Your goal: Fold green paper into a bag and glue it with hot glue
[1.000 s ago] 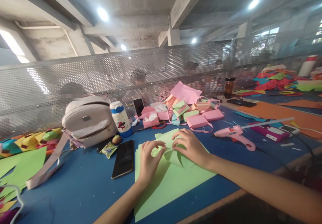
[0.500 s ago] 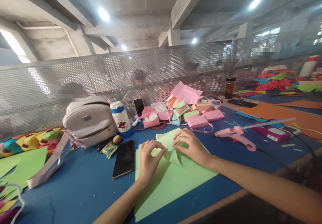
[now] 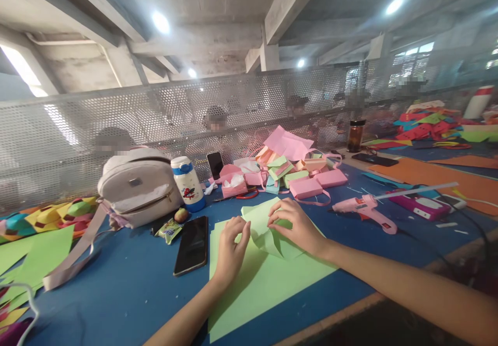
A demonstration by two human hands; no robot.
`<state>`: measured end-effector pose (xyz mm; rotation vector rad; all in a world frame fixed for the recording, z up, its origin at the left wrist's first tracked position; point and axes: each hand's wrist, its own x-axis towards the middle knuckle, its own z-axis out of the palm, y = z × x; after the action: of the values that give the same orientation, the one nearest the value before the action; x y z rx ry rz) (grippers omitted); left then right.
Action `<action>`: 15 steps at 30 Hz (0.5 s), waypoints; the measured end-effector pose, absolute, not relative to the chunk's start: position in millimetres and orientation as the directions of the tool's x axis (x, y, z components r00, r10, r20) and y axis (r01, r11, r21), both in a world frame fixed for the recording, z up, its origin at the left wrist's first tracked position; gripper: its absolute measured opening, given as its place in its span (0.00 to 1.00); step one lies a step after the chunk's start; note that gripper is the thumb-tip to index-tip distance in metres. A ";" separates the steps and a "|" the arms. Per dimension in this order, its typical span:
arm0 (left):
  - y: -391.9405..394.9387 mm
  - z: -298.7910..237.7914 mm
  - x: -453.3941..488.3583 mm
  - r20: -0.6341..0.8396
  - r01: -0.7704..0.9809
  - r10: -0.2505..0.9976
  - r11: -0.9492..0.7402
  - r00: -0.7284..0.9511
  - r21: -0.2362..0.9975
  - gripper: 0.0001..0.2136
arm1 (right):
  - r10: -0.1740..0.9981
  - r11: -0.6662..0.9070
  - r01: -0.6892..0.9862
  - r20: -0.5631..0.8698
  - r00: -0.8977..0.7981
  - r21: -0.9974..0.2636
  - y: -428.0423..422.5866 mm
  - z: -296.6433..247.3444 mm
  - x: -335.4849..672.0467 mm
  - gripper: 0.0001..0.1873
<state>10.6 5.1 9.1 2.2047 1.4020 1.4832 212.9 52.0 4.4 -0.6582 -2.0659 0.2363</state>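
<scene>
Over a stack of light green paper sheets (image 3: pixel 249 299), my right hand (image 3: pixel 298 226) pinches the edge of a folded green paper piece (image 3: pixel 266 239) between thumb and fingers. The piece stands partly raised, with creased flaps. My left hand (image 3: pixel 232 247) hovers just left of it, apart from the folded paper. Its fingers are curled, with the thumb close to the index fingertip; anything between them is too small to make out. Left of that hand lies a black phone (image 3: pixel 190 246).
Pink glue gun (image 3: pixel 365 210) with a glue stick lies at right, beside a purple power strip (image 3: pixel 418 204). Small paper bags (image 3: pixel 305 188) are heaped behind. A white backpack (image 3: pixel 138 188) and bottle (image 3: pixel 188 185) stand at left. A perforated metal screen (image 3: pixel 249 94) runs behind; people sit beyond.
My left hand has drawn back to the left from the folded green paper, which its fingertips were at before. My right hand has stayed in place on the paper.
</scene>
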 end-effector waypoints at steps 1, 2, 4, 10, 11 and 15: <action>4.3 8.8 11.2 0.657 0.602 0.748 -0.569 0.096 0.560 0.19 | 0.538 0.839 0.358 0.726 -0.429 -0.410 52.0 4.4 212.9 0.03; 3.6 8.3 11.8 0.657 0.591 0.746 -0.580 0.109 0.561 0.18 | 0.537 0.840 0.355 0.726 -0.430 -0.411 52.1 4.3 213.0 0.03; 2.3 7.1 12.7 0.658 0.561 0.742 -0.603 0.132 0.567 0.17 | 0.533 0.843 0.347 0.728 -0.432 -0.411 52.4 4.0 213.0 0.02; -2.4 20.3 13.7 0.672 0.474 0.718 -0.663 0.183 0.580 0.10 | 0.538 0.842 0.327 0.723 -0.434 -0.430 52.5 2.1 213.0 0.02; -5.5 26.0 14.6 0.672 0.476 0.707 -0.679 0.220 0.559 0.10 | 0.540 0.840 0.325 0.722 -0.433 -0.433 52.5 1.9 213.1 0.02; -34.6 37.0 22.1 0.538 0.508 0.548 -0.827 0.640 0.239 0.12 | 0.534 0.843 0.331 0.736 -0.416 -0.425 53.8 2.3 214.8 0.02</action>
<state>22.1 -34.6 37.0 2.7852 0.8983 0.9479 214.8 53.8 2.3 -0.6344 -2.0414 0.2620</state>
